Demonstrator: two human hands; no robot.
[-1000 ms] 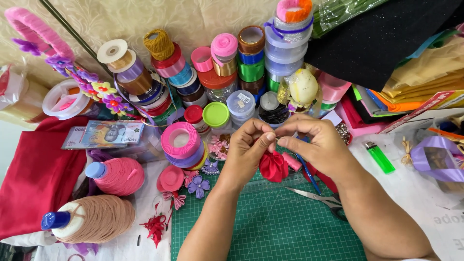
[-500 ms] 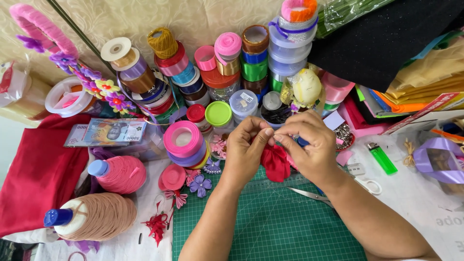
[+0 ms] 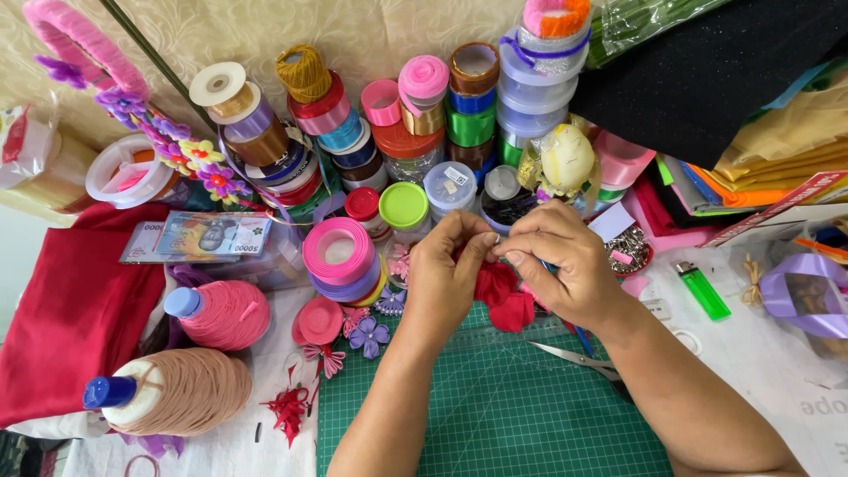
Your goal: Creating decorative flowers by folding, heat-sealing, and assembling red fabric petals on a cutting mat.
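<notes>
My left hand (image 3: pixel 449 274) and my right hand (image 3: pixel 562 265) meet above the far edge of a green cutting mat (image 3: pixel 495 406). Both pinch a small red fabric piece (image 3: pixel 502 296), which hangs between the palms with its folded end at the fingertips. A thin metal point shows between the fingertips; I cannot tell what it is. Scissors (image 3: pixel 579 358) lie on the mat under my right forearm.
Stacked ribbon spools (image 3: pixel 340 256) and small jars (image 3: pixel 404 205) crowd the back. Two thread cones (image 3: pixel 221 315) lie at left near red cloth (image 3: pixel 71 318). Small fabric flowers (image 3: pixel 368 336) sit by the mat. A green lighter (image 3: pixel 702 290) lies at right.
Both hands have kept working the red fabric piece at the same spot, shifting slightly up and closer together. Nothing else on the table has moved.
</notes>
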